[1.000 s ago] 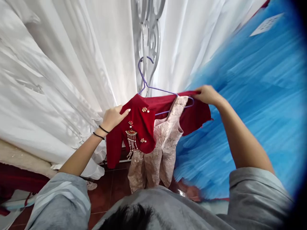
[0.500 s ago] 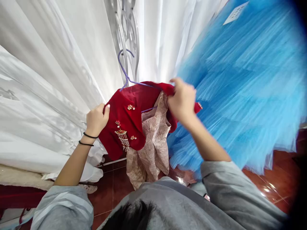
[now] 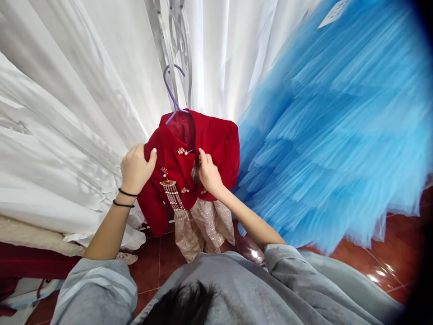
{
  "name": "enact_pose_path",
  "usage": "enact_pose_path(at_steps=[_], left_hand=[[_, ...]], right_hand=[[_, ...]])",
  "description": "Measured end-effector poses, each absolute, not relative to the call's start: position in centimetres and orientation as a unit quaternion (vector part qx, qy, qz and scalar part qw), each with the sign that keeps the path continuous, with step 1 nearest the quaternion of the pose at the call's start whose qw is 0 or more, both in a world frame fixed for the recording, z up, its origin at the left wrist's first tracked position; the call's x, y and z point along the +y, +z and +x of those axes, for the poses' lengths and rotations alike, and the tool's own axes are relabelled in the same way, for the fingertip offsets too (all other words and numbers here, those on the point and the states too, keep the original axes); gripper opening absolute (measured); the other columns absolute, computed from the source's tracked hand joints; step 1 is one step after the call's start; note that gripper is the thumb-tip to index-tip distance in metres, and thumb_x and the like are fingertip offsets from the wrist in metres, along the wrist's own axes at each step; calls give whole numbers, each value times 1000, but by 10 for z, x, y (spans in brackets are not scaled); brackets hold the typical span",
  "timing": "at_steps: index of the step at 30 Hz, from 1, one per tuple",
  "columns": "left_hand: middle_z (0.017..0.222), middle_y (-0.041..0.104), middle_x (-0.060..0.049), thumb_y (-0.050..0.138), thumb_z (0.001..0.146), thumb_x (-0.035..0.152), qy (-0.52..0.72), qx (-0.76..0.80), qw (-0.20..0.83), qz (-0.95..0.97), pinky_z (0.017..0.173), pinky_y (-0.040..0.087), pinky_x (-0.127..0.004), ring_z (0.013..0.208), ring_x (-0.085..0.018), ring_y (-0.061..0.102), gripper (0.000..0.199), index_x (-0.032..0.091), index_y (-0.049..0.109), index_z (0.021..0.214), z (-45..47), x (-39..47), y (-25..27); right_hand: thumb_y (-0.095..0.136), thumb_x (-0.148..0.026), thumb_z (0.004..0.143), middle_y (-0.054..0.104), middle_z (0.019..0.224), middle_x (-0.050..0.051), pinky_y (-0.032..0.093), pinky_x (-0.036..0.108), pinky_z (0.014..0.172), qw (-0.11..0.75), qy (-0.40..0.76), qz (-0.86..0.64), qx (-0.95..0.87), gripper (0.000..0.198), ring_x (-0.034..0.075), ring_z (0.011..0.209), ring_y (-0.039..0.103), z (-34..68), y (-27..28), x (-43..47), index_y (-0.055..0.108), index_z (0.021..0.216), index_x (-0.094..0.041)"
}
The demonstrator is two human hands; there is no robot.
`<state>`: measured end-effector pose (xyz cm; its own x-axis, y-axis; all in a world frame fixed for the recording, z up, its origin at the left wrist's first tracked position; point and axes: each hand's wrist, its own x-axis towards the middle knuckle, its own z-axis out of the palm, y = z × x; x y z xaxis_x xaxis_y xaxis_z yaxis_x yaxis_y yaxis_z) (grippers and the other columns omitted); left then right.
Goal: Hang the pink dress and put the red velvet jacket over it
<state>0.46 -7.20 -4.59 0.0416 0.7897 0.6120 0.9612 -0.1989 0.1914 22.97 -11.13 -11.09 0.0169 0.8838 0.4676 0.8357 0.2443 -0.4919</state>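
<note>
A red velvet jacket with beaded flower fastenings and a hanging beaded tassel covers the top of a pale pink patterned dress. Both hang on a purple hanger, its hook caught on a white scrollwork frame. At the jacket's left shoulder, my left hand is closed on the velvet, thumb on top. My right hand pinches the jacket's right front edge near the middle opening. The two front edges lie close together, with a narrow gap at the chest.
A large blue tulle gown fills the right side, with a white tag at its top. White curtains hang behind and to the left. Dark red floor tiles show below. Folded red cloth lies at the lower left.
My right hand has drawn the jacket's right side over the dress shoulder and moved left to the middle opening. My left hand stays at the left shoulder.
</note>
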Motion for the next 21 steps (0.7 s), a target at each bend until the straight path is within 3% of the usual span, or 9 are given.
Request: enact_pose_path(at_steps=[3,6,9,11,13,15,18,21], left_hand=[[129,61,-22,53,90,38,-343,-579,163,-721,103,43,-50,122,-37,56,51,10,55,133,11,-72,-47],[151,47,-19,62,87,33,-309,-472,211,-798,118,25,-59,141,-38,39,60,16,49,143,28,-66,-46],[143,56,-13,63,85,21,-204,-349,222,-887,121,19,-60,138,-34,43,51,22,58,135,49,-47,-49],[116,69,-13,58,86,12,-145,-329,234,-904,116,25,-59,121,-31,55,36,19,67,120,62,-30,-50],[88,70,-12,49,90,9,-111,-343,244,-901,107,35,-57,99,-28,61,26,17,72,99,71,-17,-47],[79,67,-10,39,97,13,-133,-355,249,-891,95,40,-53,86,-26,60,33,17,70,87,79,-11,-40],[88,68,-12,32,103,25,-230,-357,250,-870,86,39,-49,86,-26,59,38,18,68,91,89,-13,-28],[91,69,-12,42,100,26,-225,-375,218,-873,83,39,-44,89,-27,62,27,17,67,96,100,-14,-25]], right_hand=[[32,-3,80,59,135,21,59,38,79,325,85,-607,-720,87,24,86,70,230,-142,-113,4,162,-11],[33,-8,82,64,130,24,58,40,82,342,109,-621,-697,87,26,87,70,231,-153,-118,-7,160,-3],[33,-11,86,62,135,22,56,41,88,329,108,-649,-678,72,29,102,69,237,-150,-121,22,158,-4],[32,-14,91,62,135,19,54,40,89,328,93,-670,-659,56,30,109,67,245,-146,-121,49,144,-9],[34,-19,95,69,121,17,53,37,84,331,96,-693,-633,44,29,102,68,257,-140,-123,64,126,-12],[38,-21,95,74,99,13,50,33,77,356,120,-695,-613,35,26,87,69,268,-129,-131,70,109,-14],[44,-26,95,65,69,4,42,26,63,472,153,-617,-610,27,18,64,59,270,-108,-151,67,85,-17],[37,-37,101,59,64,1,39,25,59,565,135,-544,-606,37,15,57,52,240,-98,-158,62,80,-18]])
